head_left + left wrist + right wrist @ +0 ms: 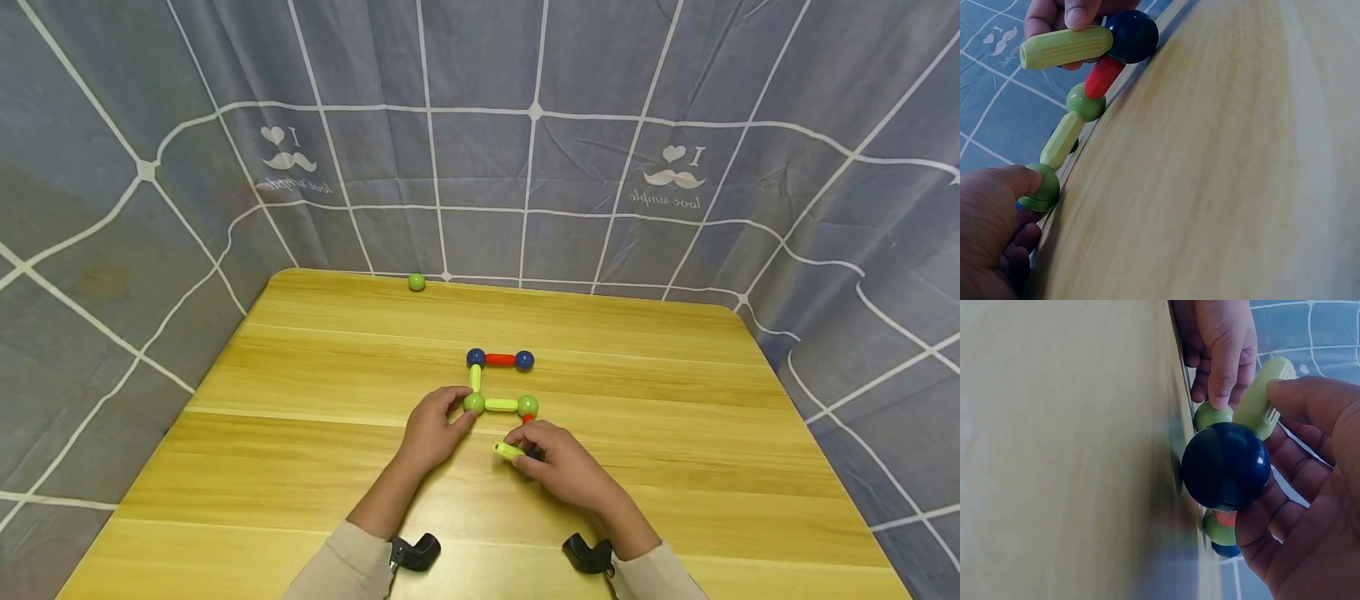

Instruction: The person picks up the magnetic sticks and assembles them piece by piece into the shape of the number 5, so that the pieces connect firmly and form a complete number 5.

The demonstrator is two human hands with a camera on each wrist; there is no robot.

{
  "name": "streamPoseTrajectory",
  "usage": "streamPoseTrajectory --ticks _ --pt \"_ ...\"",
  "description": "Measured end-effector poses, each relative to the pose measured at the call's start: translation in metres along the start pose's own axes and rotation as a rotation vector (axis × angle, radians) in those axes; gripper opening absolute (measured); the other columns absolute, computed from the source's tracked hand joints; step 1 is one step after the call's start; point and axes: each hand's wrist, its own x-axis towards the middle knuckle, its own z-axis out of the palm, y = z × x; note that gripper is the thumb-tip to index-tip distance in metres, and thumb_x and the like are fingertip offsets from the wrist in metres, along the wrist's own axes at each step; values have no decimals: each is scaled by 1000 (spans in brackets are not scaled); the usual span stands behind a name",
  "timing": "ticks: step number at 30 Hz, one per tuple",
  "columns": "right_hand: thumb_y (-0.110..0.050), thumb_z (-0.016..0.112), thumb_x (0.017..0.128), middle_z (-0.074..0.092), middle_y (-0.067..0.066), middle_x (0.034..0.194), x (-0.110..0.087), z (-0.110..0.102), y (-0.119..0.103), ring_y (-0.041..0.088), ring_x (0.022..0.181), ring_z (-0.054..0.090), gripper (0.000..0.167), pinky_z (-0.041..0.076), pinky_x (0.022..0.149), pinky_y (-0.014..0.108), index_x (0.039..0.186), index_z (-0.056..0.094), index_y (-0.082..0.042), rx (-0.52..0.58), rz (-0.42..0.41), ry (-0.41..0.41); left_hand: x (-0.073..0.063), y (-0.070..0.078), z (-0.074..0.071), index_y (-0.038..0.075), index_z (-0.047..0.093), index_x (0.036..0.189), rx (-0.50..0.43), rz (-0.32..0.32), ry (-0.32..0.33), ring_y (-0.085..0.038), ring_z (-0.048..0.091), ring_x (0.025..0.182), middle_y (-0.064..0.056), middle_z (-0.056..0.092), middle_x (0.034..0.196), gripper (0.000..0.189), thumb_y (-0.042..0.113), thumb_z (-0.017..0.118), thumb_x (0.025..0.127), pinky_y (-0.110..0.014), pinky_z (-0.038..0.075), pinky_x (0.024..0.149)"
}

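A chain of balls and rods lies on the table. In the head view my left hand (433, 429) holds the green ball (474, 403) at its corner between thumb and fingers. From there one yellow-green rod (476, 379) runs to a blue ball (476, 357), and another rod (501, 405) to a second green ball (528, 406). My right hand (561, 465) pinches a loose-ended yellow-green rod (1063, 47), which meets a dark blue ball (1225, 466). A red rod (1104, 76) links that ball to the second green ball.
At the chain's far end a red rod (500, 360) joins the blue ball to another blue ball (524, 361). A single green ball (416, 282) sits at the table's back edge. Grey-blue curtains (480, 167) surround the wooden table (300, 483) at the back and sides.
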Motion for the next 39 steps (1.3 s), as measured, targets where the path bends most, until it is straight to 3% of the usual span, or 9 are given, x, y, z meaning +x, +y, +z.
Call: streamPoseTrajectory --ticks 39 --pt "-18 66 97 61 -11 100 0 0 1 10 90 57 12 49 81 32 109 68 -21 4 9 14 1 -1 1 9 69 120 1 16 1 -23 63 102 -7 68 112 31 21 73 91 -43 51 89"
